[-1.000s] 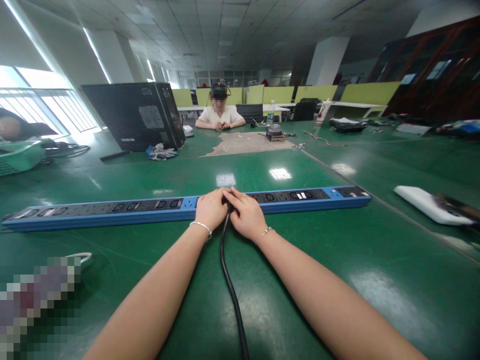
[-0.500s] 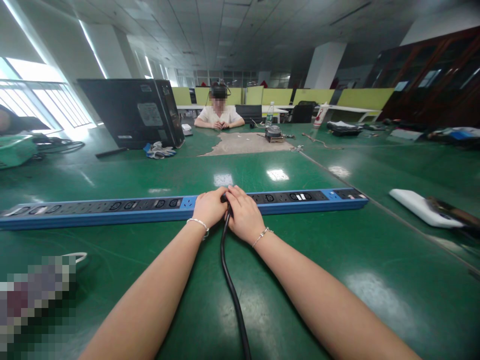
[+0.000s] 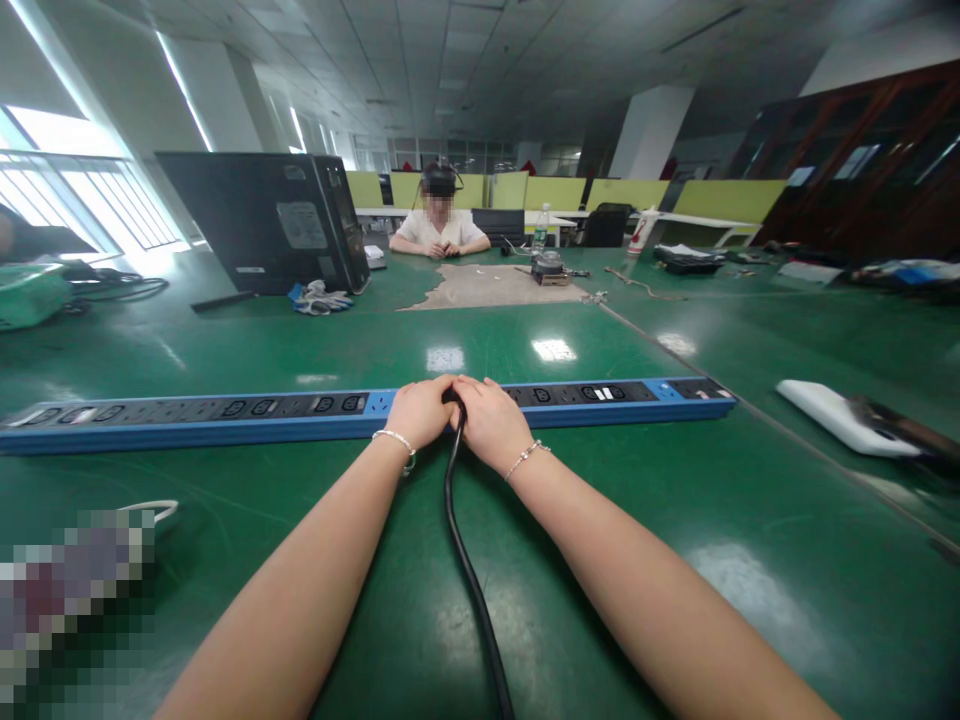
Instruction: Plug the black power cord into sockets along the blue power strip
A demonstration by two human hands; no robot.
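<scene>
One black cable [image 3: 466, 560] enters the head view at the bottom edge, right of centre, and runs up to the frame centre. There, the left hand [image 3: 421, 412] and the right hand [image 3: 491, 425] touch, fingers curled closely around its upper end. The hands conceal that end; its seating cannot be determined. Directly beneath them, a blue power strip [image 3: 300, 412] lies on the green table [image 3: 337, 350], extending from the left edge to right of centre. A computer case [image 3: 240, 220] occupies the upper left.
</scene>
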